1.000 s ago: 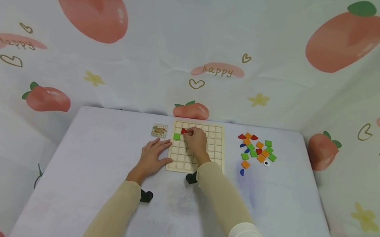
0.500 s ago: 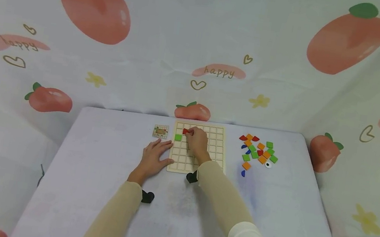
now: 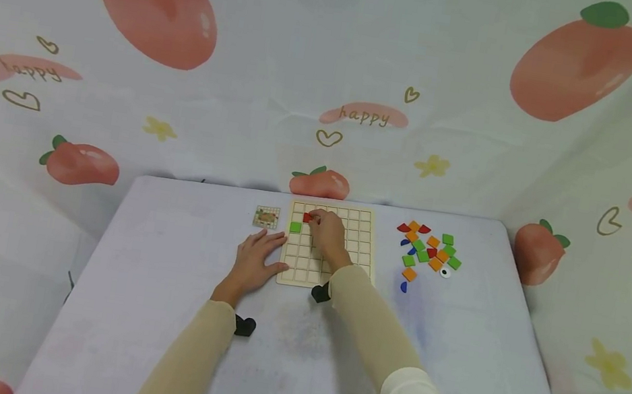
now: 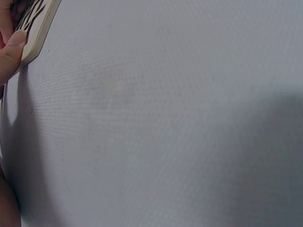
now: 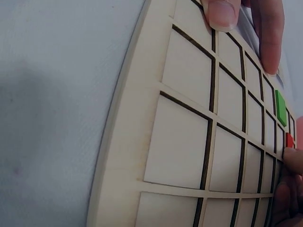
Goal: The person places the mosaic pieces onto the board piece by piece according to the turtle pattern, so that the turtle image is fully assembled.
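A wooden grid board (image 3: 304, 275) lies on the table before me. My left hand (image 3: 254, 262) rests at its left edge, fingers spread, with the thumb (image 5: 221, 16) on the board's surface near the corner. Over the upper left squares is my right hand (image 3: 330, 236). Its fingertips hold a red piece (image 3: 306, 218) at a square in the second row; the hand partly covers that piece. Diagonally below it, a green square tile (image 3: 295, 227) sits in the left column. The right wrist view shows the red piece (image 5: 289, 140) against the thumb, beside the green tile (image 5: 281, 108).
A small picture card (image 3: 266, 217) with a grid lies left of the board. To the right are scattered several green squares (image 3: 448, 239), orange squares (image 3: 409, 274), red pieces (image 3: 424, 229), blue half-rounds (image 3: 403, 286) and a white eye piece (image 3: 445, 273). A patterned cloth hangs behind.
The red piece now sits flatter and shows squarer under my right fingertips, which have shifted slightly. My left hand stays put.
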Motion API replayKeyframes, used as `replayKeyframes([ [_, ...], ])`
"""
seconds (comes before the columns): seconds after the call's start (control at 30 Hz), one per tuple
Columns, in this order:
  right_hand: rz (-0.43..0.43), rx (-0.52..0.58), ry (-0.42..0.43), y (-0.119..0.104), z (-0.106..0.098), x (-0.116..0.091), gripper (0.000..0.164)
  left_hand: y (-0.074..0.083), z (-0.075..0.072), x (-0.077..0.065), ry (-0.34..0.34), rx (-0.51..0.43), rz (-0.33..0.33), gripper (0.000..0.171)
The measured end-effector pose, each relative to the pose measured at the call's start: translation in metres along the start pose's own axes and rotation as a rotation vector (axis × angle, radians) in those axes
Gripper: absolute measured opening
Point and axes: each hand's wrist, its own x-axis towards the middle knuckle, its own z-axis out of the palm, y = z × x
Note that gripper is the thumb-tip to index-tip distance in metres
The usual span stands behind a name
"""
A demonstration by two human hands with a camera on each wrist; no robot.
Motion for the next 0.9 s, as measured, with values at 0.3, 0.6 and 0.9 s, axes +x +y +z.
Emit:
replayKeyframes([
  [0.3, 0.012, 0.07, -0.043, 0.004, -0.006, -0.003, 0.033, 0.001, 0.002, 0.0, 0.017, 0.001, 0.015, 0.069],
  [0.6, -0.099, -0.217, -0.11, 0.006, -0.022, -0.013, 0.048, -0.001, 0.004, 0.001, 0.008, 0.011, 0.0, 0.07],
  [0.9, -0.204, -0.529, -0.118, 0.012, -0.032, -0.032, 0.066, -0.002, 0.003, 0.001, -0.008, 0.007, -0.01, 0.07],
])
